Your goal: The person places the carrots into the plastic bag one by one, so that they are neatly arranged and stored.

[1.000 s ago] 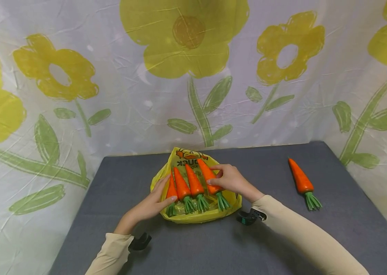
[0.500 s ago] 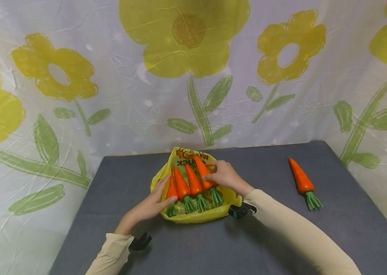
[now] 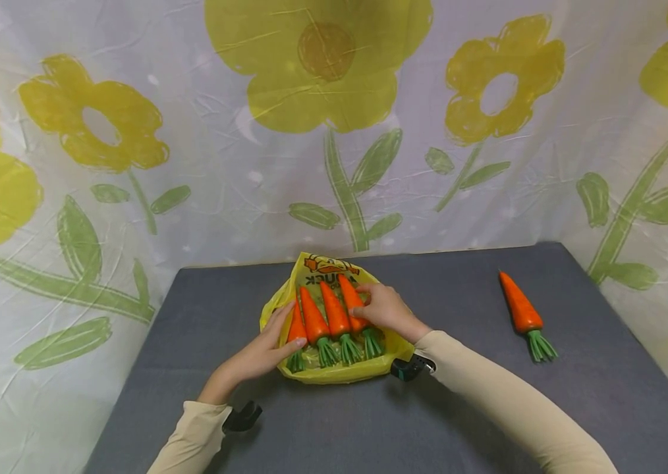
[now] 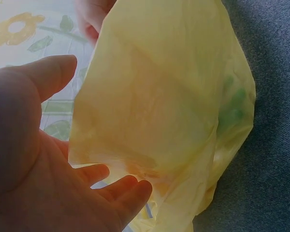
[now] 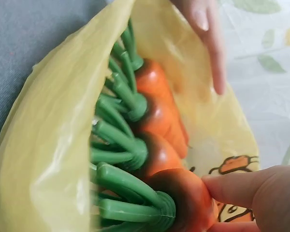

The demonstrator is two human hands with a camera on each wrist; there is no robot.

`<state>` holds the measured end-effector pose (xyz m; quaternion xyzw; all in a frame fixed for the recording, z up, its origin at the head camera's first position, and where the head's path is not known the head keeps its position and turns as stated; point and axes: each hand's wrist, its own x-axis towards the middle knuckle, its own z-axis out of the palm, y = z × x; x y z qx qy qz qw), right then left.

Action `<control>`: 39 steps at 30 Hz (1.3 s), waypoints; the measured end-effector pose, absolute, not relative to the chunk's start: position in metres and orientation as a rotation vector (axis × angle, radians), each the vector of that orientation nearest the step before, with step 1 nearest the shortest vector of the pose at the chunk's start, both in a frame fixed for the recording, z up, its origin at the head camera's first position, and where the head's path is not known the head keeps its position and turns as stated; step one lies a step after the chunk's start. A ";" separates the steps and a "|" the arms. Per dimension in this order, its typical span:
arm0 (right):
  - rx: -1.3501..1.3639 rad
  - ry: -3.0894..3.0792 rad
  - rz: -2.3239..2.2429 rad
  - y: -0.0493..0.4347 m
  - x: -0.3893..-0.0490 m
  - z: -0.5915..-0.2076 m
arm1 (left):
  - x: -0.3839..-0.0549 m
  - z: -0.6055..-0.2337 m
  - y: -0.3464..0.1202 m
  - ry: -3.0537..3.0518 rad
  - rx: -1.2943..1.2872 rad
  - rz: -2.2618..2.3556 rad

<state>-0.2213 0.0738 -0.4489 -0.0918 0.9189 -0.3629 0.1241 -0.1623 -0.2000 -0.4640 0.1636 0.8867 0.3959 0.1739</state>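
An upward-facing yellow plastic bag [image 3: 336,376] lies on the table with several orange carrots [image 3: 313,316] side by side in it, green stems toward the person. My right hand [image 3: 386,309] pinches the rightmost carrot [image 3: 348,294] between thumb and fingers; in the right wrist view that carrot [image 5: 183,198] lies beside the others, its far end out of sight. At the bag's left side, my left hand [image 3: 259,353] rests with fingers spread against the plastic, near the leftmost carrot. In the left wrist view its thumb and fingertips [image 4: 137,193] stand apart beside the bag wall.
One more carrot [image 3: 522,309] lies on the dark table [image 3: 464,289], right of the bag. A cloth [image 3: 221,191] printed with yellow flowers hangs behind the table and along its sides. A black band is on each wrist.
My right hand has moved left with its carrot, bringing it close against the neighbouring one in the bag. My left hand has stayed at the bag's left side.
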 end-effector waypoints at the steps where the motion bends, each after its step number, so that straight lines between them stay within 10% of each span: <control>1: -0.270 2.693 -1.041 0.074 -0.222 -0.451 | -0.162 -0.464 -0.200 2.511 0.460 1.122; 39: -0.351 2.827 -0.844 0.067 -0.222 -0.466 | -0.160 -0.464 -0.199 2.496 0.434 1.126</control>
